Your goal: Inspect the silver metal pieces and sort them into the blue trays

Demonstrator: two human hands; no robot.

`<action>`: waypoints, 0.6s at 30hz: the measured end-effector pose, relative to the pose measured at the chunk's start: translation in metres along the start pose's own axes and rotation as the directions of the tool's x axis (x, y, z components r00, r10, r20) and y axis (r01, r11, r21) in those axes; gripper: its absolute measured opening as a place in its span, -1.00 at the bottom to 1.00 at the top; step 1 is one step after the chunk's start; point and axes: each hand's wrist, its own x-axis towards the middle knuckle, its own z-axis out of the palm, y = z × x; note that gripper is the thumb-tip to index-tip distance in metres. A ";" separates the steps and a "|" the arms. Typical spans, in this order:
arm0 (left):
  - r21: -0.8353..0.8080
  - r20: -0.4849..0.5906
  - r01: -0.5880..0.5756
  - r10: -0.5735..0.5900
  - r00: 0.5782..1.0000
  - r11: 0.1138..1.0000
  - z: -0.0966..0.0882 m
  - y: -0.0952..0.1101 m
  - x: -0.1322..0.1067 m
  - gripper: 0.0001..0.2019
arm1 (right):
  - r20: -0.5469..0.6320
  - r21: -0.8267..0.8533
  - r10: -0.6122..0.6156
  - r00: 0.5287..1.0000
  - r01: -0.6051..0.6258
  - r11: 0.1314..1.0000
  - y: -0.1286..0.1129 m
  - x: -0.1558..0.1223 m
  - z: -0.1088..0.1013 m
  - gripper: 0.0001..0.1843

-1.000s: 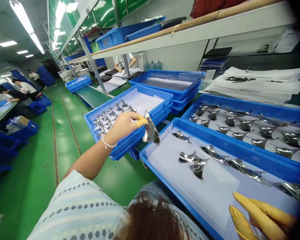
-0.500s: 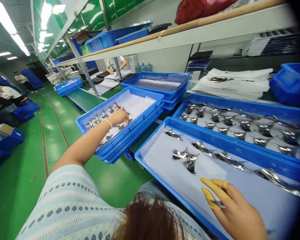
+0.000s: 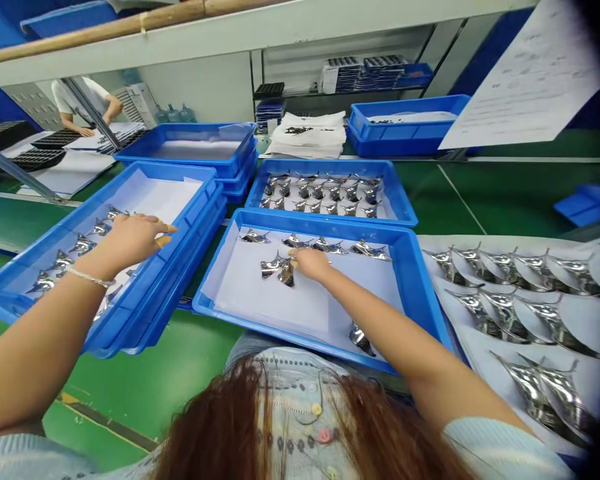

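My left hand [image 3: 136, 239] is over the top tray [image 3: 200, 175] of the left stack, fingers stretched and apart, holding nothing that shows. Shiny curved metal parts [image 3: 83, 243] lie in that tray on white paper, some hidden under the hand and wrist. In the middle blue tray [image 3: 423, 287], my right hand [image 3: 311, 264] has its fingertips closed on a shiny pointed metal part [image 3: 286, 272]. Another metal part [image 3: 270, 268] touches it on the left. A row of such parts lies along the tray's far side, and a single metal part [image 3: 361, 339] lies near its front edge. Yellow covers are on fingertips of both hands.
Behind stands a blue tray [image 3: 403, 197] with rows of metal parts. More metal parts [image 3: 505, 313] lie on white sheeting at right. A printed sheet [image 3: 530, 80] hangs at upper right. A shelf beam [image 3: 220, 45] crosses above. Another person [image 3: 87, 103] works at far left.
The view has swung right. My right hand has moved from the near part of the middle tray to the paired metal parts. My left hand has lifted off the parts, fingers now stretched out.
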 end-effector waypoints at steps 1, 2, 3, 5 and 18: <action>-0.012 -0.011 -0.044 0.043 0.999 0.999 -0.008 0.014 0.002 -0.65 | 0.017 -0.015 0.000 1.000 0.000 1.000 -0.003 0.005 0.002 -0.62; -0.027 -0.014 -0.101 0.100 0.995 0.995 -0.014 0.030 0.005 -0.65 | 0.035 -0.032 0.003 0.999 -0.002 0.999 -0.006 0.009 0.004 -0.63; -0.045 -0.012 -0.166 0.166 0.986 0.985 -0.018 0.046 0.009 -0.65 | 0.053 -0.049 0.006 0.999 -0.003 0.999 -0.008 0.012 0.005 -0.64; -0.102 -0.002 -0.323 0.324 0.946 0.941 -0.020 0.079 0.019 -0.65 | 0.078 -0.081 0.012 0.997 -0.006 0.997 -0.010 0.015 0.005 -0.65; -0.420 0.128 -0.246 0.325 0.937 0.873 0.075 0.204 0.081 -0.61 | -0.085 -0.140 -0.039 0.996 0.027 0.990 -0.008 -0.020 -0.015 -0.84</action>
